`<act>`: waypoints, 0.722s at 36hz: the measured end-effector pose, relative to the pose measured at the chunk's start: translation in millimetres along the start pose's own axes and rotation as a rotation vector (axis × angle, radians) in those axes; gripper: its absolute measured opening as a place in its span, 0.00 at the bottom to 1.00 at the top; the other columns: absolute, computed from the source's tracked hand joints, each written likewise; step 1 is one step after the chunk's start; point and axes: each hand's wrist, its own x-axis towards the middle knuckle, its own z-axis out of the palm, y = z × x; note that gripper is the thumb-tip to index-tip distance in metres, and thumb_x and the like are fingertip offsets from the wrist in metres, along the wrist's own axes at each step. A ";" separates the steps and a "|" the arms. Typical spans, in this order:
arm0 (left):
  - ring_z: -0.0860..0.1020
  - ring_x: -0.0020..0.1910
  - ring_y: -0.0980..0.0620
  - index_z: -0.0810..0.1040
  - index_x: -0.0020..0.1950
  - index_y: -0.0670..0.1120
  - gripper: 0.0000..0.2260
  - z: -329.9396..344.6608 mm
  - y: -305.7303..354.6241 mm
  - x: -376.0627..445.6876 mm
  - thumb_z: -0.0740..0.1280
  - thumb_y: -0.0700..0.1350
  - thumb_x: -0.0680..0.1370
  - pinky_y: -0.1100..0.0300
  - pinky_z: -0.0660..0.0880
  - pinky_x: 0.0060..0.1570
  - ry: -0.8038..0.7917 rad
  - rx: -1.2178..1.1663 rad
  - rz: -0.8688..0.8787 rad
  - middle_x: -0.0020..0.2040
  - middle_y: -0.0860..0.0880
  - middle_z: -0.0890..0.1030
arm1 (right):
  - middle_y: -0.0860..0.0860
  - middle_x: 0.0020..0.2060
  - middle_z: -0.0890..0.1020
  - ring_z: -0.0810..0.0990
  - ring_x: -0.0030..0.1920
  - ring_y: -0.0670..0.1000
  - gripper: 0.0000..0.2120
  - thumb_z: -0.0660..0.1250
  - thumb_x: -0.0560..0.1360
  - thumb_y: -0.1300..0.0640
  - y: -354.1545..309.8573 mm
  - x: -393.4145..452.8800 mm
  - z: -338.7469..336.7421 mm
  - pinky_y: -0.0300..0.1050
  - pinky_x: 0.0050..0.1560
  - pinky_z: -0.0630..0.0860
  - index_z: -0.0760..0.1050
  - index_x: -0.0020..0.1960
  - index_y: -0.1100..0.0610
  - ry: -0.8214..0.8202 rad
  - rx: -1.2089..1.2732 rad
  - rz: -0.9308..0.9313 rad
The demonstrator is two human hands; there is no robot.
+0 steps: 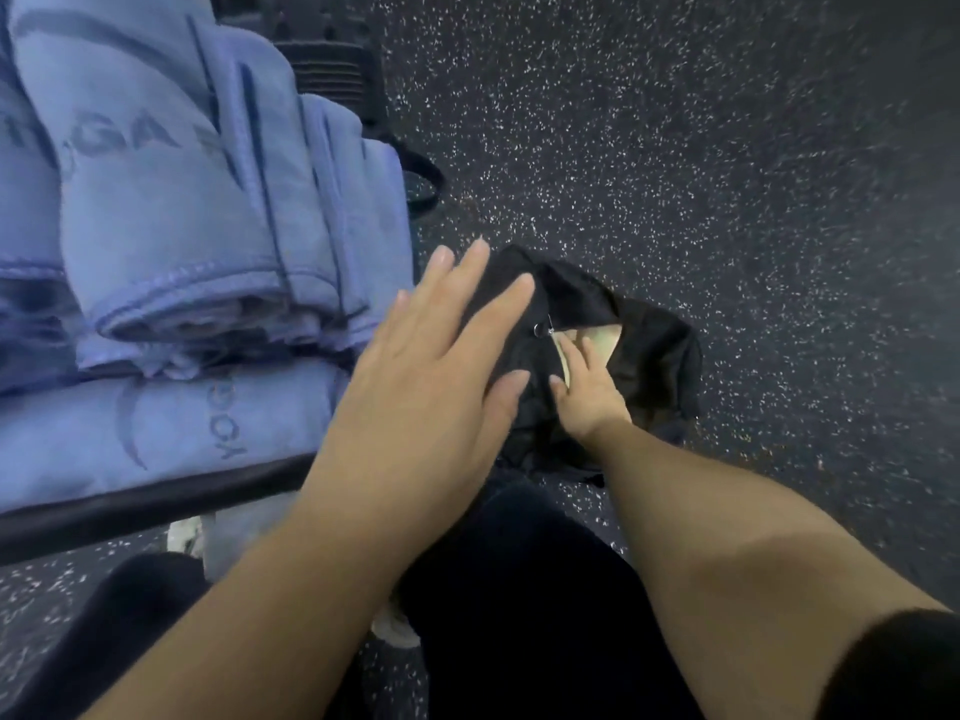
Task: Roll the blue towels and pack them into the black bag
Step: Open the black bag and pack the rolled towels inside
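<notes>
Left hand (421, 366) hovered flat, fingers straight, grasping nothing. Beyond it, the right hand (589, 389) pressed spread fingers onto the bag (649, 345), which lay on the floor (727, 174). Towels (171, 215) sat stacked on the table (130, 504), left.

Single head-worn wide-angle view, aimed steeply down and forward, close above both hands; speckled floor (701, 148) extends beyond the fingertips, folded towels (156, 226) lie left of them.
</notes>
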 end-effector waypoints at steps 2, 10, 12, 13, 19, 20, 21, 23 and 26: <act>0.54 0.77 0.48 0.65 0.75 0.50 0.25 11.9 -0.1 5.0 0.54 0.53 0.77 0.55 0.47 0.73 -0.058 0.013 -0.020 0.77 0.47 0.61 | 0.46 0.78 0.48 0.61 0.73 0.55 0.27 0.56 0.81 0.53 5.0 5.5 0.7 0.51 0.69 0.62 0.51 0.77 0.44 -0.007 -0.059 -0.027; 0.52 0.77 0.51 0.65 0.74 0.51 0.26 31.8 1.7 18.3 0.51 0.54 0.77 0.54 0.46 0.72 -0.153 0.044 -0.074 0.76 0.49 0.62 | 0.50 0.78 0.42 0.37 0.76 0.60 0.36 0.60 0.77 0.61 52.6 17.3 -6.2 0.65 0.73 0.42 0.47 0.77 0.42 0.033 -0.481 0.175; 0.51 0.77 0.52 0.65 0.75 0.52 0.25 35.0 2.3 19.9 0.52 0.54 0.77 0.55 0.45 0.71 -0.168 0.038 -0.066 0.76 0.50 0.61 | 0.50 0.77 0.37 0.34 0.75 0.63 0.41 0.58 0.74 0.68 63.6 17.1 -10.2 0.70 0.70 0.41 0.45 0.76 0.39 0.012 -0.497 0.248; 0.51 0.77 0.52 0.64 0.75 0.52 0.25 36.6 3.1 20.2 0.53 0.54 0.78 0.56 0.45 0.71 -0.175 0.033 -0.061 0.77 0.50 0.61 | 0.49 0.76 0.35 0.33 0.74 0.65 0.43 0.57 0.73 0.70 68.8 16.3 -10.5 0.72 0.69 0.41 0.44 0.76 0.38 -0.009 -0.509 0.272; 0.49 0.77 0.53 0.64 0.75 0.52 0.22 44.6 3.8 18.6 0.58 0.51 0.80 0.54 0.48 0.71 -0.176 0.031 -0.034 0.76 0.51 0.61 | 0.46 0.76 0.33 0.41 0.75 0.65 0.44 0.53 0.73 0.76 100.0 10.9 -3.8 0.68 0.69 0.59 0.50 0.76 0.37 -0.015 -0.293 0.496; 0.49 0.77 0.53 0.65 0.74 0.52 0.22 45.5 2.5 18.2 0.58 0.52 0.80 0.53 0.49 0.71 -0.173 0.045 -0.027 0.76 0.50 0.62 | 0.47 0.76 0.36 0.46 0.75 0.64 0.43 0.51 0.73 0.76 101.6 10.2 -4.5 0.63 0.68 0.63 0.52 0.75 0.37 0.005 -0.232 0.515; 0.49 0.77 0.52 0.65 0.74 0.52 0.23 45.9 1.6 17.7 0.57 0.53 0.79 0.52 0.50 0.71 -0.173 0.056 -0.021 0.76 0.50 0.63 | 0.48 0.77 0.39 0.52 0.73 0.63 0.41 0.50 0.73 0.76 100.8 8.9 -6.1 0.58 0.66 0.66 0.54 0.75 0.39 0.029 -0.181 0.511; 0.47 0.77 0.53 0.64 0.74 0.52 0.23 45.2 1.2 17.2 0.57 0.54 0.79 0.52 0.50 0.71 -0.173 0.054 -0.025 0.76 0.50 0.63 | 0.51 0.76 0.49 0.60 0.68 0.61 0.33 0.50 0.77 0.72 94.4 6.0 -6.6 0.55 0.64 0.67 0.60 0.75 0.44 0.084 -0.088 0.438; 0.44 0.77 0.56 0.65 0.75 0.52 0.23 41.5 3.6 17.8 0.59 0.53 0.80 0.56 0.46 0.70 -0.159 0.044 -0.034 0.76 0.52 0.61 | 0.55 0.68 0.64 0.66 0.65 0.61 0.15 0.54 0.81 0.57 79.1 2.1 -7.3 0.58 0.65 0.66 0.67 0.67 0.51 0.135 0.047 0.250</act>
